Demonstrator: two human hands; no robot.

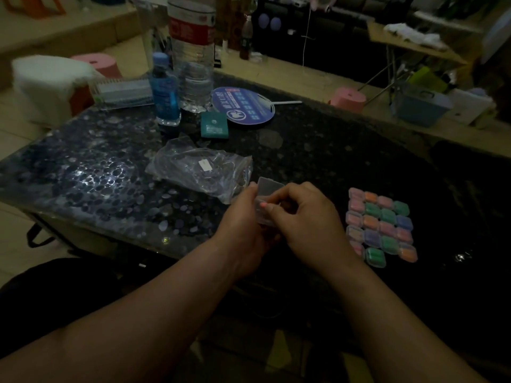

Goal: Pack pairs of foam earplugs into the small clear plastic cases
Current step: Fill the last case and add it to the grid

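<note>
Clear case: small, see-through, lid hinged open and standing up, held just above the near edge of the table, between both hands. Left hand grips it from the side, fingers curled round the base. Right hand has its fingers curled, tips pinching a pink earplug at the case mouth. To the right, a grid of filled cases with lids closed: pink, orange, green, purple plugs inside. Behind the hands lies a crumpled clear bag, contents unclear.

dark table | filled cases | plastic bag | fan | teal box | blue bottle | water bottle
</note>
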